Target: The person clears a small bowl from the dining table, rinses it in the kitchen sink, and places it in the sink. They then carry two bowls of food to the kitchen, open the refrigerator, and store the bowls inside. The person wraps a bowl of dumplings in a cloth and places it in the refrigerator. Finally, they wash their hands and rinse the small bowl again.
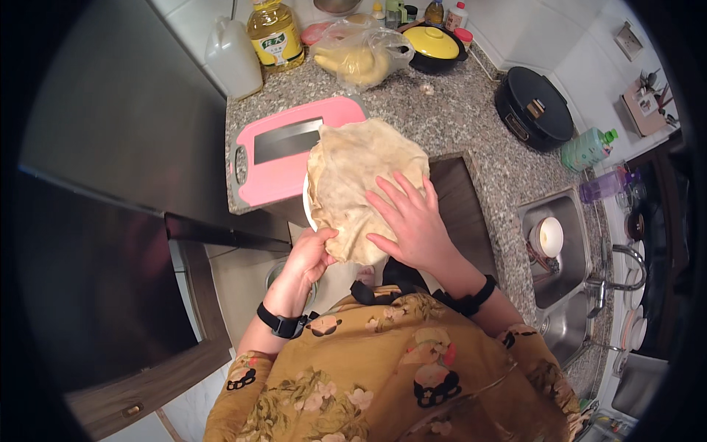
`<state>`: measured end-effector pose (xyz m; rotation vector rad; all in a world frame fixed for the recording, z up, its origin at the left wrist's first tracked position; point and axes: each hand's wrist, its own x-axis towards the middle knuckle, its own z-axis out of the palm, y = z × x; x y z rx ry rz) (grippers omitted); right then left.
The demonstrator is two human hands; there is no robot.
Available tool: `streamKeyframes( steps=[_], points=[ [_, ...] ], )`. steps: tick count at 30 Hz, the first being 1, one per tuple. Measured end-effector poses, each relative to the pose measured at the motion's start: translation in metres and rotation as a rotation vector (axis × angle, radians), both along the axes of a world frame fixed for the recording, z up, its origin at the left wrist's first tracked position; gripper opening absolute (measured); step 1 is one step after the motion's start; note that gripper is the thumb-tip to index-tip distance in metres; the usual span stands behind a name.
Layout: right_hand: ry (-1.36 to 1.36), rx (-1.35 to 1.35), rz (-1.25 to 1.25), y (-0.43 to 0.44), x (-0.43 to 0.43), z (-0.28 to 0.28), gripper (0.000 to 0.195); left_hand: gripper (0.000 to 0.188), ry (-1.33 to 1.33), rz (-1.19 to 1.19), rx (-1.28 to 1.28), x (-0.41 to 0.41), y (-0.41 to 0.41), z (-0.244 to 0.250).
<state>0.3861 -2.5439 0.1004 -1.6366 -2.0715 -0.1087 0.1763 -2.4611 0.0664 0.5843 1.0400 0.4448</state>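
Observation:
A stack of thin round flatbreads [364, 177] lies over a white plate [309, 205], whose rim shows at the left. My left hand [310, 257] grips the near edge of the flatbreads, thumb on top; whether it also holds the plate is hidden. My right hand [411, 221] rests on the top flatbread with its fingers spread. Behind and to the left, a pink cutting board [248, 185] lies on the granite counter, with a broad metal blade [287, 142] on it, its right end hidden by the bread.
Along the back of the counter [442, 110] stand a cooking oil bottle [275, 38], a bag of bananas [359, 61] and a yellow-lidded pot [433, 44]. A black round appliance [534, 109] is at the right, near a steel sink [571, 276] holding a white bowl [548, 237]. A dark cabinet is at the left.

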Motion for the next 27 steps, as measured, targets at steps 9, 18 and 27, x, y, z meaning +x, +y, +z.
streamKeyframes(
  steps=[9, 18, 27],
  points=[
    [0.086, -0.09, 0.314, -0.078, -0.05, 0.046, 0.061, 0.043, -0.06, 0.095, 0.031, -0.11, -0.103, -0.014],
    [0.306, -0.216, 0.308, -0.158, -0.063, 0.011, 0.044, 0.039, 0.021, 0.598, -0.123, -0.22, -0.298, -0.031],
    [0.384, -0.381, 0.268, -0.203, -0.097, -0.044, 0.032, 0.037, 0.068, 1.037, -0.064, -0.35, -0.437, -0.045]
  ],
)
